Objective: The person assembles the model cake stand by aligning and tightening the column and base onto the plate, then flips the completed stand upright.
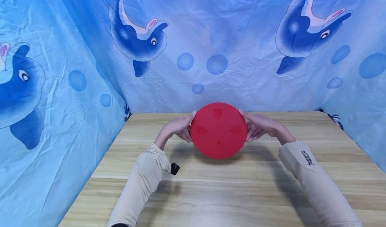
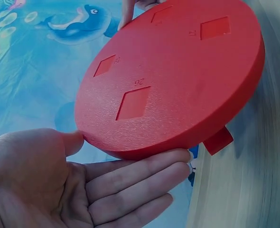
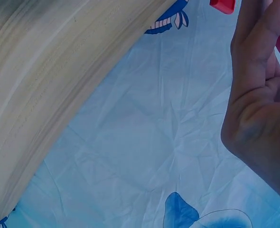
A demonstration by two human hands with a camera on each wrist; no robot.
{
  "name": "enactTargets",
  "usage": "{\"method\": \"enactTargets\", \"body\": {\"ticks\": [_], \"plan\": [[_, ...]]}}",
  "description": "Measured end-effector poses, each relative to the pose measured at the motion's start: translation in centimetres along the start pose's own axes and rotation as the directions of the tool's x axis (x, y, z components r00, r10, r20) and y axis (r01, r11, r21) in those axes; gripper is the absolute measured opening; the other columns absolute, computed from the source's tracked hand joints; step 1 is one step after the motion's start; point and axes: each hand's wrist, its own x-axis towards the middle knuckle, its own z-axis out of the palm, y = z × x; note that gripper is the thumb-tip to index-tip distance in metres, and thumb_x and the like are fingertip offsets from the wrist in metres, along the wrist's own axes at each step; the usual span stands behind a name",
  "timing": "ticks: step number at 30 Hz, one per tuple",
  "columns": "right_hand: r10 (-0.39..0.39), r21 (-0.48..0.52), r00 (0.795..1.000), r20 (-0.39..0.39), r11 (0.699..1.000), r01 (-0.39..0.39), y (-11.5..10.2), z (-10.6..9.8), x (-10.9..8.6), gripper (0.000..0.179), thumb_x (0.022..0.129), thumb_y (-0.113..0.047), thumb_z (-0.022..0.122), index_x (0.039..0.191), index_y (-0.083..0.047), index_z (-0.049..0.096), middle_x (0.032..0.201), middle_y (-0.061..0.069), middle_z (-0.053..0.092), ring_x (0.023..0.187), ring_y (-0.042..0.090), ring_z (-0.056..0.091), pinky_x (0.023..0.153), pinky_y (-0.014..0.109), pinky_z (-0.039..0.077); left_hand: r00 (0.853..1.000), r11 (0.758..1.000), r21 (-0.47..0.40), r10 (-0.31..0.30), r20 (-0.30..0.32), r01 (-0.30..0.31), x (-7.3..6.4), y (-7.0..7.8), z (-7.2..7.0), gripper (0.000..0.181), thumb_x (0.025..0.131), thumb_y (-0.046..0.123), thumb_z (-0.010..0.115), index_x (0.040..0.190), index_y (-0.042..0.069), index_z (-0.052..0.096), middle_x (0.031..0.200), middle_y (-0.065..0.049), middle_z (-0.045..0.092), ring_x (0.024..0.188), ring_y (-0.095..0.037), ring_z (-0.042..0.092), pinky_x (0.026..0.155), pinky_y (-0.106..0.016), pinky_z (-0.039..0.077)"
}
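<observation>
A red round disc [image 1: 218, 133] is held tilted over the table, its flat face toward the head camera. Several small square recesses with marks beside them are set into that face. My left hand [image 1: 178, 127] holds the disc's left rim; in the left wrist view its thumb [image 2: 72, 142] is at the edge and the fingers [image 2: 140, 183] lie along the underside. On the opposite rim, my right hand [image 1: 261, 126] grips with the thumb near the top and fingers behind. A red block-like piece [image 2: 219, 140] juts out beneath the disc. Much of the underside is hidden.
The wood-grain table [image 1: 211, 193] extends below both forearms. Blue curtains [image 1: 241, 82] with dolphins and bubbles hang behind the table and along its sides. A small black object [image 1: 175, 168] is by the left sleeve.
</observation>
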Motion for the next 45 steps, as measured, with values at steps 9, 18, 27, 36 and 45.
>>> {"method": "enactTargets", "body": {"ticks": [9,18,27,36,45], "plan": [[-0.033,0.009,0.999,-0.014,0.999,0.033,0.1,-0.3,0.2,0.074,0.107,-0.060,0.040,0.100,0.008,0.066,0.079,0.019,0.074,0.071,0.029,0.076,0.071,0.038,0.064,0.994,0.998,-0.016,0.067,-0.083,-0.068,0.6,-0.9,0.3,0.075,0.111,0.055,0.033,0.092,-0.007,0.071,0.073,-0.022,0.072,0.064,-0.030,0.075,0.064,-0.036,0.063],[-0.026,0.050,0.999,-0.025,0.998,0.027,1.0,-0.1,0.8,0.055,0.111,-0.042,0.044,0.095,0.005,0.068,0.074,0.014,0.072,0.065,0.020,0.073,0.067,0.033,0.063,0.981,0.989,-0.089,0.098,-0.167,-0.114,1.2,-1.6,1.1,0.061,0.112,0.041,0.044,0.084,-0.006,0.069,0.063,-0.018,0.069,0.052,-0.021,0.069,0.063,-0.038,0.063],[-0.006,0.066,0.999,-0.051,0.998,0.009,1.9,0.3,1.7,0.047,0.111,-0.036,0.045,0.093,0.002,0.066,0.071,0.010,0.070,0.061,0.016,0.070,0.067,0.031,0.062,0.972,0.980,-0.155,0.087,-0.218,-0.123,1.9,-2.8,1.8,0.053,0.112,0.032,0.045,0.080,-0.004,0.068,0.058,-0.013,0.065,0.048,-0.016,0.065,0.063,-0.041,0.063],[-0.008,0.098,0.998,-0.069,0.995,0.015,2.1,0.5,2.3,0.042,0.111,-0.033,0.046,0.094,0.000,0.066,0.071,0.008,0.069,0.061,0.014,0.068,0.068,0.030,0.062,0.968,0.981,-0.162,0.064,-0.242,-0.105,2.5,-3.3,2.0,0.050,0.112,0.030,0.047,0.078,-0.001,0.066,0.057,-0.010,0.064,0.046,-0.013,0.063,0.065,-0.041,0.063],[0.005,0.117,0.996,-0.085,0.993,0.005,2.4,0.5,2.6,0.041,0.111,-0.034,0.046,0.095,-0.001,0.065,0.071,0.007,0.068,0.061,0.013,0.067,0.067,0.029,0.061,0.967,0.979,-0.174,0.064,-0.247,-0.110,2.7,-3.6,1.9,0.052,0.112,0.032,0.046,0.077,-0.001,0.065,0.056,-0.010,0.064,0.045,-0.013,0.062,0.057,-0.032,0.061]]}}
